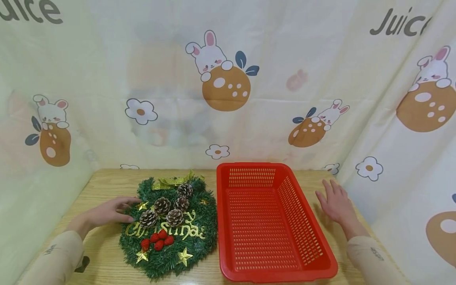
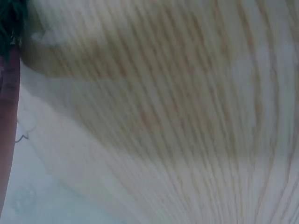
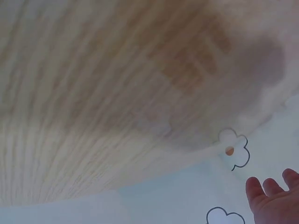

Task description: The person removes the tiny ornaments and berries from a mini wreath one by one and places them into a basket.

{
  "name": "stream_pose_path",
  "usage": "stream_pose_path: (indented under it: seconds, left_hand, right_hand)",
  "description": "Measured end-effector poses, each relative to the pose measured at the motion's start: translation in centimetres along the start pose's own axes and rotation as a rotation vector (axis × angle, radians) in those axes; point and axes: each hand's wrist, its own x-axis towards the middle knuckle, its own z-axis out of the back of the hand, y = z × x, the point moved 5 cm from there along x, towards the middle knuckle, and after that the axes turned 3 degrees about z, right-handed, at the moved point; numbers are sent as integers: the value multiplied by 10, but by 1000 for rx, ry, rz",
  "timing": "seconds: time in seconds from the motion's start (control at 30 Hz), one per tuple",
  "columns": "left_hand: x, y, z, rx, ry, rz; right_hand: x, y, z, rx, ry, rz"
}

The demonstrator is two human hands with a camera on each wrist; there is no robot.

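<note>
A green Christmas wreath [image 1: 206,245] lies on the table, left of the middle, with pine cones, red berries, gold stars and gold lettering on it. At its left rim is my left hand [image 1: 108,211], thumb and fingers spread apart and fingertips touching or just over the greenery. In the left wrist view, only a strip of a finger [image 2: 8,107] shows beside a bit of green fringe. Right of the red plastic basket [image 1: 258,275], my right hand [image 1: 336,202] is held with fingers spread, holding nothing. Its fingertips [image 3: 254,186] show at the lower right of the right wrist view.
The wooden table [image 1: 107,182] carries the basket just right of the wreath, their edges nearly meeting. A pale curtain [image 1: 278,51] with rabbit and flower prints surrounds the table at the back and both sides. A small dark shape [image 1: 83,264] shows beside the left sleeve.
</note>
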Motion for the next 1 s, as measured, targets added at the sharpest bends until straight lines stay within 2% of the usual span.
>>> stream_pose_path:
  seconds: [0.2,0.47,0.57,0.77,0.87,1.0]
  left_hand:
    - [3,2,-4,-13,-15,8]
    - [4,5,-5,-57,-43,64]
    - [5,5,-6,-53,-45,69]
    - [5,6,-7,-48,-34,85]
    - [4,6,-7,-46,-36,80]
    - [4,7,-8,-49,-39,73]
  right_hand:
    - [11,4,27,118,-162,-24]
    - [31,35,63,259,-255,-60]
    - [38,54,73,299,-252,-50]
    - [48,101,89,339,-221,26]
    - [51,125,93,348,-165,44]
    - [55,158,93,360,-49,65]
